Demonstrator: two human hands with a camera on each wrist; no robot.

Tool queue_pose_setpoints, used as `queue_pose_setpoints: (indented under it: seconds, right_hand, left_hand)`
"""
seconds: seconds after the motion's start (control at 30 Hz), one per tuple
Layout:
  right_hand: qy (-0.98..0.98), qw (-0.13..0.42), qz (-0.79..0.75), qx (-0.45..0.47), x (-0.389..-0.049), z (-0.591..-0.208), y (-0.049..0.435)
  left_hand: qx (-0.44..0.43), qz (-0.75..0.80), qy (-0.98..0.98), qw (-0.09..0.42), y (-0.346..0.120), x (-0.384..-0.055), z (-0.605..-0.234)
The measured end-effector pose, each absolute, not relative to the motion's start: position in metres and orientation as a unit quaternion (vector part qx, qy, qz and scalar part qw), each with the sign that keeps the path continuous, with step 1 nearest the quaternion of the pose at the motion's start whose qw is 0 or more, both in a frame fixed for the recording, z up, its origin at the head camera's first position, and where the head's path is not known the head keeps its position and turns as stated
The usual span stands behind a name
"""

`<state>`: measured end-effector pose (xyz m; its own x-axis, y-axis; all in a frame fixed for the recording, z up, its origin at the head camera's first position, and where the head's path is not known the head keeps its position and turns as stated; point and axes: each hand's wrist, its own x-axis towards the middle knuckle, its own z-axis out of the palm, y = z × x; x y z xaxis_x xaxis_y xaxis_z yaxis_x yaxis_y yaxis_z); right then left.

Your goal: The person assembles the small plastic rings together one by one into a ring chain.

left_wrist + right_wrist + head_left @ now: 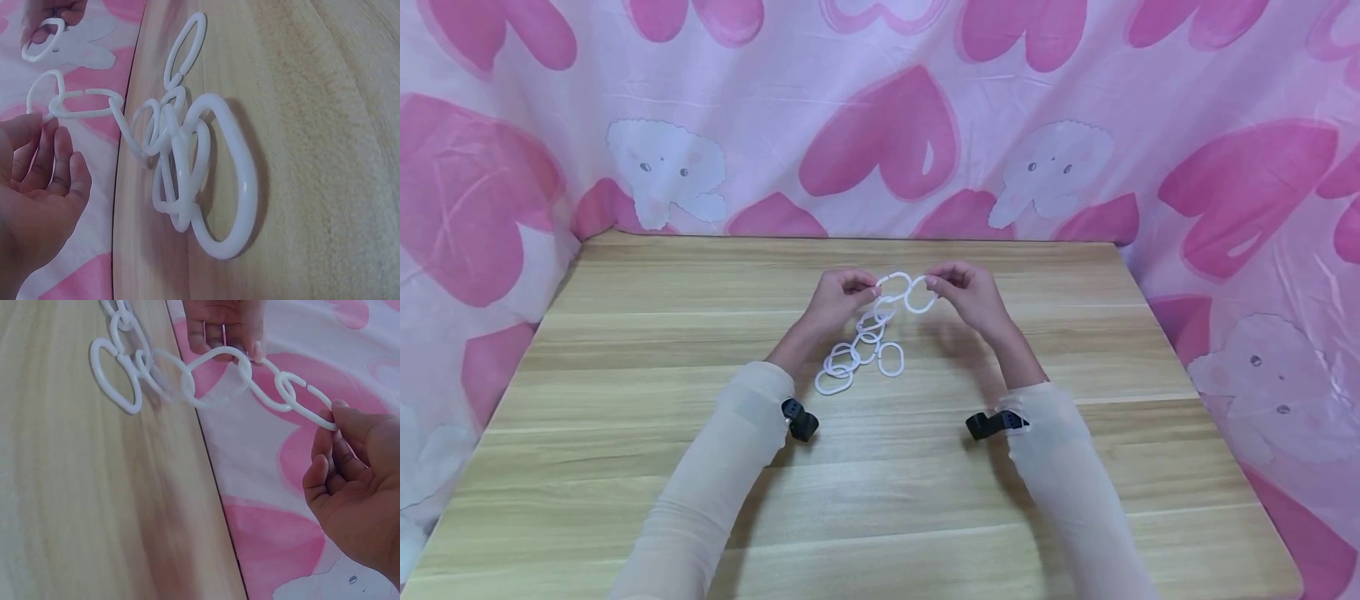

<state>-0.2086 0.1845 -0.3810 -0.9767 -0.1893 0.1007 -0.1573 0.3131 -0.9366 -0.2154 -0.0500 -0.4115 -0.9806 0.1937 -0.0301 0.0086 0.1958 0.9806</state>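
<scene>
A chain of white plastic links (249, 187) runs from my left hand (838, 297) down to the wooden table. Thumb and fingertips of that hand pinch its upper end link. Across from it, my right hand (972, 296) pinches a single white link (307, 413) between thumb and fingers. A small gap shows in this link's side in the right wrist view. It overlaps the chain's end link in the head and right wrist views, while the left wrist view shows space between the two. The lower links lie bunched, with one oval link (891, 375) sticking out right.
The wooden table (880, 500) stretches out around the chain. Behind it and at both sides hangs a pink curtain (760, 133) with hearts and white animals. A small black camera (803, 425) sits on the left wrist, another black camera (981, 426) on the right.
</scene>
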Motion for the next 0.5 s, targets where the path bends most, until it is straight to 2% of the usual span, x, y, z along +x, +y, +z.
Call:
queue_pose_setpoints:
  seconds: [0.5]
  right_hand:
    - [0.854,0.002,-0.502,-0.135,-0.230,-0.372,0.165]
  left_hand:
    - [0.083,0.625,0.774,0.060,-0.049,-0.216,-0.410]
